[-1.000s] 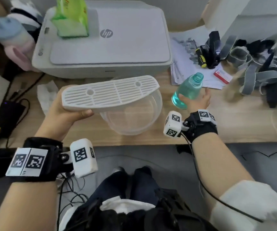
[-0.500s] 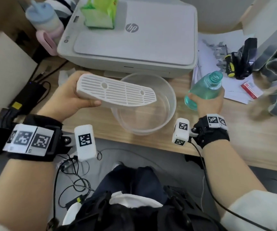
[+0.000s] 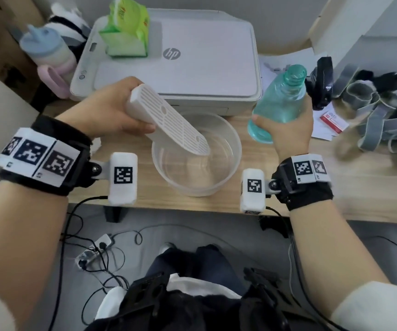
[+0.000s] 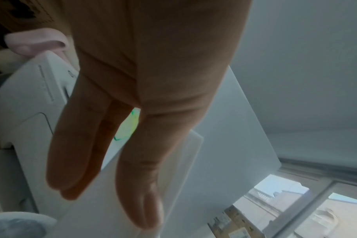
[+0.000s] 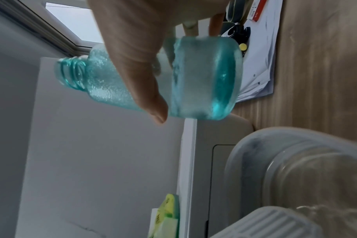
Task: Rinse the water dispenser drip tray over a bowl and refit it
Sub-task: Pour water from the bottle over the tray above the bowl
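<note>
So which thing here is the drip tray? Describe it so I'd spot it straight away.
Start at the white printer on the wooden desk; just in front stands a clear plastic bowl. The drip tray is the long white slotted piece that the left hand holds tilted down into that bowl, unlike the teal bottle nearby.

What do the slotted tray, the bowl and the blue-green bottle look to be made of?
Drip tray: probably matte white moulded plastic, with even slots. Bowl: seemingly frosted translucent plastic; the desk shows dimly through it. Bottle: clear teal plastic, judging by its threaded neck and see-through wall.
</note>
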